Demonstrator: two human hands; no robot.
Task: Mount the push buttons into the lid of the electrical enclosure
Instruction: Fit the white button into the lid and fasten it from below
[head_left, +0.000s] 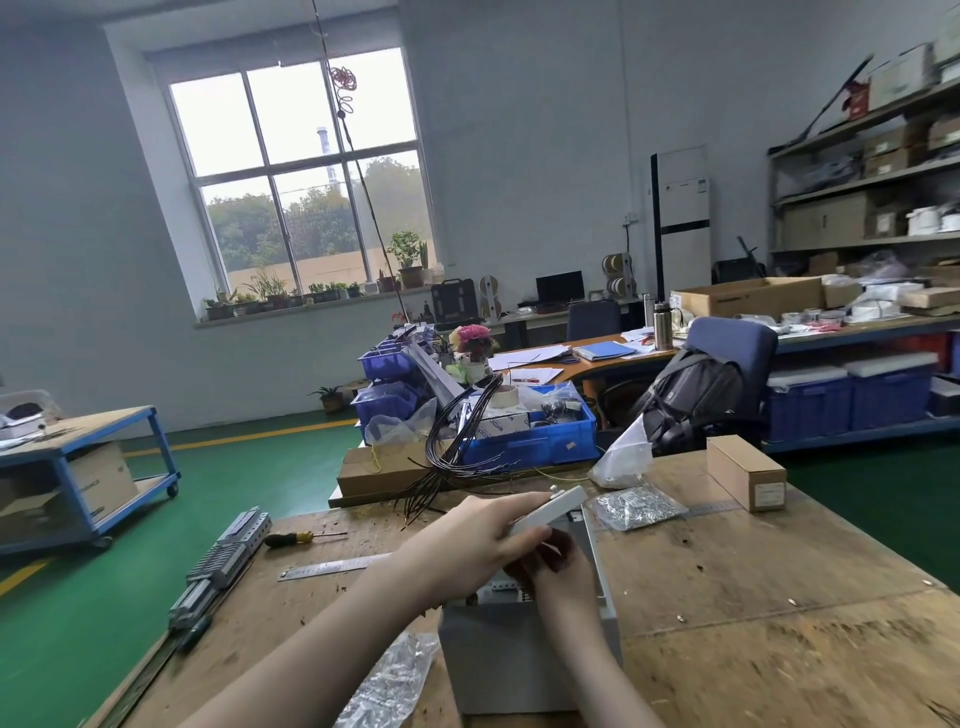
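A grey enclosure box (498, 670) stands on the wooden bench (753, 597) near its front edge. Above it my left hand (478, 540) grips the light grey lid (550, 506), held tilted on edge. My right hand (556, 566) reaches under the lid from below, with its fingers curled against the underside. A small metal part (555, 488) pokes up at the lid's top edge. Whether my right hand holds a push button is hidden by the lid and my left hand.
A clear bag of small metal parts (636, 506) and a cardboard box (745, 470) lie to the right. A screwdriver (296, 538), steel ruler (332, 566) and DIN rail with terminals (223, 561) lie left. Black wires (457, 447) and a blue bin (535, 431) sit behind.
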